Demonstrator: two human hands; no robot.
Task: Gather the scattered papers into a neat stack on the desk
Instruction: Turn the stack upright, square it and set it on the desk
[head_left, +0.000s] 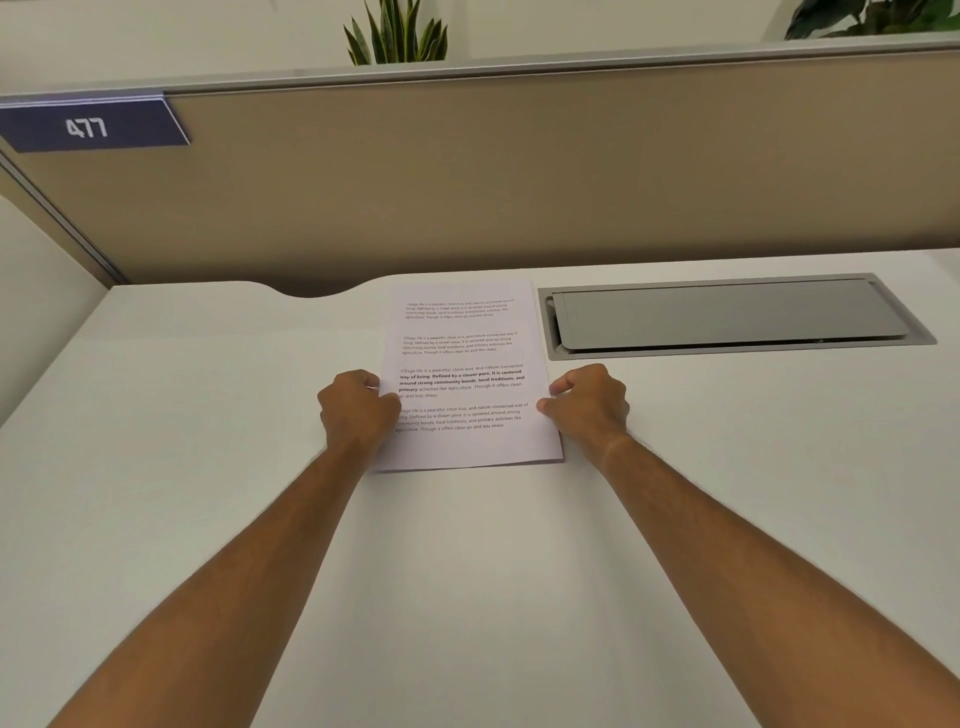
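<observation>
My two bare forearms come in from the bottom corners of the head view and narrow toward the middle of the white desk (208, 415). My left hand (356, 408) is curled at the left edge of the papers (462, 353), thumb on top of the sheet, fingers tucked so I cannot see whether they reach under. My right hand (589, 402) mirrors it at the right edge, thumb and forefinger tips pinched onto the margin. So both hands are closed on the papers, one on each long side.

The papers lie flat on the desk as one squared pile, printed side up, with four short blocks of text (the third partly bold). A thin second edge shows along the near side. The far edge lies close to the back of the desk.

Just right of the papers, apart from them, sits a grey cable hatch (727, 317) let into the desk. Behind runs a tan partition (519, 182) with a blue tag (91, 124) reading 477, and plant leaves (397, 31) rise above it.
</observation>
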